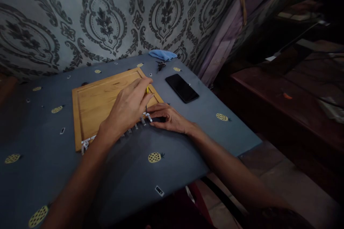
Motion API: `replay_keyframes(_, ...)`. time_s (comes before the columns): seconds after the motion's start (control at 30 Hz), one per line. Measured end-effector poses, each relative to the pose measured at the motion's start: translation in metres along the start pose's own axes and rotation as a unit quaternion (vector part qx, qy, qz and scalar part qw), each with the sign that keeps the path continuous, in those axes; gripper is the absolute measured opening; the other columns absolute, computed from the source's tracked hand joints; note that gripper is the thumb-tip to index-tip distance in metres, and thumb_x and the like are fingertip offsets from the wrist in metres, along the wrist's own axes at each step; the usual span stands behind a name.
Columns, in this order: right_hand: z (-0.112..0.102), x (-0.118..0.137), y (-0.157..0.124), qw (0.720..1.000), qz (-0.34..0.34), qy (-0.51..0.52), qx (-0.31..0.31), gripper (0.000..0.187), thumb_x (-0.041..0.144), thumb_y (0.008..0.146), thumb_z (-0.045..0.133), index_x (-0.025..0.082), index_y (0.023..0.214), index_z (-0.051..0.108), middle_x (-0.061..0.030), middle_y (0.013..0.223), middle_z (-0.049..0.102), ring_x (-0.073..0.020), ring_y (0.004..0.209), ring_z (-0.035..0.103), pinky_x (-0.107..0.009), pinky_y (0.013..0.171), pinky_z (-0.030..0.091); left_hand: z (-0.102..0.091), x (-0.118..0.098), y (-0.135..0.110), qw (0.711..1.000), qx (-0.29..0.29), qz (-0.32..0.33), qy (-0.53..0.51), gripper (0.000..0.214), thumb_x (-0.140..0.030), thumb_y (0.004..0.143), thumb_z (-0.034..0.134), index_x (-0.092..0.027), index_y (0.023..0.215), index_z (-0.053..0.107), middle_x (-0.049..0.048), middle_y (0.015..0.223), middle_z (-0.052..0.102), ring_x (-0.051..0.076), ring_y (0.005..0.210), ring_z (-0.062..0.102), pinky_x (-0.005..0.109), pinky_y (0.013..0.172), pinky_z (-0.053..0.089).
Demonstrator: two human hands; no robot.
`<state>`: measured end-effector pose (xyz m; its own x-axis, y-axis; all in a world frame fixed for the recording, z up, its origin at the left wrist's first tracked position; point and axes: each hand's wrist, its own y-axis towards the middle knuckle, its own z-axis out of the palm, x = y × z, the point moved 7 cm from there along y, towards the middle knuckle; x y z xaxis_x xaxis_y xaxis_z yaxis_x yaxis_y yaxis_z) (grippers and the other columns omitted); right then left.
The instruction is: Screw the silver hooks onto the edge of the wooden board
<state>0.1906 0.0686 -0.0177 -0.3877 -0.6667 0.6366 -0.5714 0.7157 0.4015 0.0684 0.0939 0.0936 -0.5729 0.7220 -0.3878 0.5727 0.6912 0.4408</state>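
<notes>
A framed wooden board lies flat on the table, with a row of small metal hooks along its near edge. My left hand reaches over the board, fingers closed on an upright screwdriver. Only part of its yellow handle and thin shaft shows; the shaft points down at the board's near right corner. There, the fingertips of my right hand close around the end metal hook. Another metal hook sits at the near left corner. My left forearm hides part of the row.
A black phone lies right of the board. Behind it are a bunch of keys and a blue cloth. The pineapple-print tablecloth covers the table up to a patterned wall. A dark red wooden surface stands to the right.
</notes>
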Motion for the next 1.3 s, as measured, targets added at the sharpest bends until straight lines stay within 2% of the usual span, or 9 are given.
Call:
replay_keyframes(0.43, -0.0009, 0.0006, 0.0006, 1.000, -0.013, -0.012, -0.014, 0.024, 0.033, 0.096, 0.074, 0.022, 0.116, 0.080, -0.0129, 0.127, 0.076, -0.0266, 0.122, 0.070, -0.047, 0.107, 0.052, 0.0024, 0.0040, 0.0020, 0.999, -0.007, -0.034, 0.011, 0.033, -0.014, 0.095, 0.058, -0.016, 0.128, 0.061, 0.0087, 0.123, 0.074, 0.025, 0.114, 0.071, 0.038, 0.099, 0.056)
replay_keyframes(0.9, -0.0003, -0.0006, 0.0009, 1.000, 0.001, -0.008, -0.004, 0.023, 0.033, 0.096, 0.074, 0.024, 0.116, 0.080, -0.0106, 0.129, 0.076, -0.0245, 0.123, 0.069, -0.048, 0.109, 0.051, 0.0040, 0.0014, 0.0017, 1.000, 0.003, -0.020, -0.001, 0.034, -0.009, 0.095, 0.053, -0.015, 0.128, 0.061, 0.0091, 0.123, 0.074, 0.024, 0.114, 0.070, 0.038, 0.102, 0.055)
replay_keyframes(1.13, -0.0002, 0.0001, 0.0020, 1.000, 0.006, 0.004, -0.002, 0.021, 0.032, 0.096, 0.075, 0.024, 0.114, 0.080, -0.0107, 0.131, 0.075, -0.0251, 0.125, 0.069, -0.049, 0.110, 0.051, 0.0086, -0.0016, -0.0006, 1.000, -0.014, 0.001, -0.026, 0.030, -0.018, 0.100, 0.053, -0.018, 0.129, 0.061, 0.0101, 0.126, 0.070, 0.023, 0.111, 0.069, 0.039, 0.102, 0.056)
replay_keyframes(1.3, 0.0005, 0.0001, 0.0019, 1.000, 0.004, -0.004, -0.003, 0.023, 0.030, 0.095, 0.075, 0.023, 0.116, 0.081, -0.0121, 0.133, 0.075, -0.0265, 0.125, 0.069, -0.048, 0.110, 0.051, 0.0088, 0.0000, -0.0001, 1.000, -0.026, -0.015, 0.005, 0.033, -0.020, 0.099, 0.056, -0.017, 0.131, 0.062, 0.0107, 0.118, 0.065, 0.024, 0.102, 0.067, 0.039, 0.092, 0.058)
